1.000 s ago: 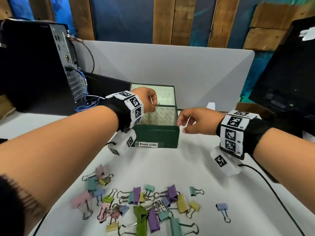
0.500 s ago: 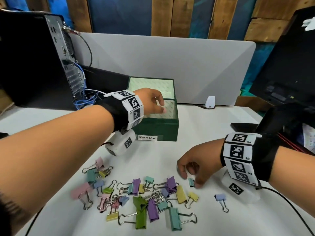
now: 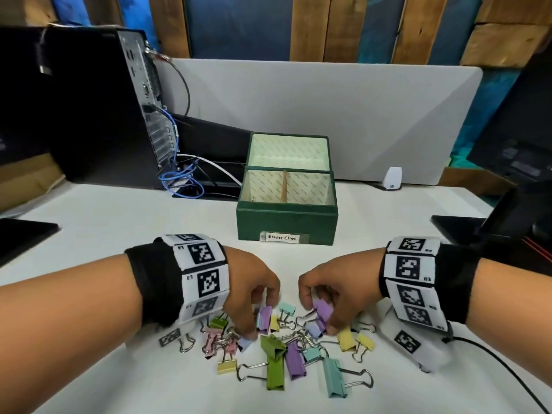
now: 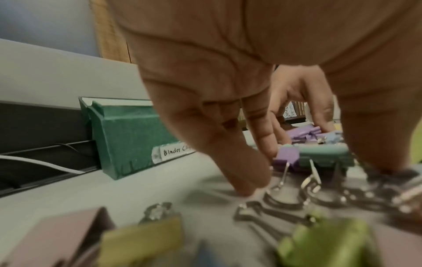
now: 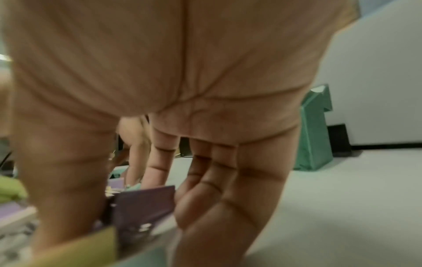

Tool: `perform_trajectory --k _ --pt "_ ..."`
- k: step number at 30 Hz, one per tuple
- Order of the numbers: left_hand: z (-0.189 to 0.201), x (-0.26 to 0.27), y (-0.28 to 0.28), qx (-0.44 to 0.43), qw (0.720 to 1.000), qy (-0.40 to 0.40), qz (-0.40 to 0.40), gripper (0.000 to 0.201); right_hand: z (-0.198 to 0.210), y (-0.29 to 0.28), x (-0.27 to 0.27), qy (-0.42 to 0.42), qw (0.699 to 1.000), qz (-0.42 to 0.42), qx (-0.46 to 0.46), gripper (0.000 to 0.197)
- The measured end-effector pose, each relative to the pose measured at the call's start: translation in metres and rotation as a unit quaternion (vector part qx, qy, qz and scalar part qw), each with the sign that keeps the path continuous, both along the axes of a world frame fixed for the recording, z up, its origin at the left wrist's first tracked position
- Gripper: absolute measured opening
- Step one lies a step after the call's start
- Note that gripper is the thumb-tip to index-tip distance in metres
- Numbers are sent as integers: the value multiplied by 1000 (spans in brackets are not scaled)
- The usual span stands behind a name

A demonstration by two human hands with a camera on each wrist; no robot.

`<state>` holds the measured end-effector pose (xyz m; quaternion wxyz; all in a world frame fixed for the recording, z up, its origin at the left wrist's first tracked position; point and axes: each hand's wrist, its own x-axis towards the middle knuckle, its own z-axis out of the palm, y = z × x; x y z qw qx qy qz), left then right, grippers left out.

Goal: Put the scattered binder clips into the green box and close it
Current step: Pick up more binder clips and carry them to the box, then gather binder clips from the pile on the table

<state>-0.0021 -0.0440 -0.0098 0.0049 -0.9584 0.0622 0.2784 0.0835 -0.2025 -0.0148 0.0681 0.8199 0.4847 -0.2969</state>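
The green box (image 3: 286,224), labelled "Binder Clips", stands in the middle of the white table with its lid (image 3: 288,150) tipped back open; a divider splits the inside. Several pastel binder clips (image 3: 286,351) lie scattered in front of it. My left hand (image 3: 258,321) reaches down into the pile, and its thumb and fingers close around a purple-and-teal clip (image 3: 264,319) (image 4: 286,157). My right hand (image 3: 324,318) pinches a purple clip (image 3: 323,309) (image 5: 141,207) between thumb and fingers, just above the pile. The box (image 4: 128,139) is behind the left hand (image 4: 317,173).
A black computer tower (image 3: 89,115) with blue cables (image 3: 182,177) stands at the back left. A grey partition (image 3: 328,100) runs behind the box. A small white device (image 3: 392,179) is at its foot. Dark flat items lie at the right (image 3: 457,225) and left (image 3: 24,234) edges.
My left hand has come back from the box down to the clip pile. My right hand has shifted left from a small teal clip onto a purple one.
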Motion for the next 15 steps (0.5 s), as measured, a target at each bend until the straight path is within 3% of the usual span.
perform_trajectory --k 5,9,11,15 --pt "-6 3 -1 -29 999 -30 -7 29 -1 -9 5 21 999 -32 23 40" --pt "-9 5 -4 -23 998 -55 -12 29 -3 -17 14 87 988 -108 74 37" --pt "-8 4 -4 -34 997 -65 -9 27 -1 -20 20 82 985 -120 93 33" --pt "-1 5 3 -116 989 -84 31 26 5 -20 31 112 961 -165 193 24"
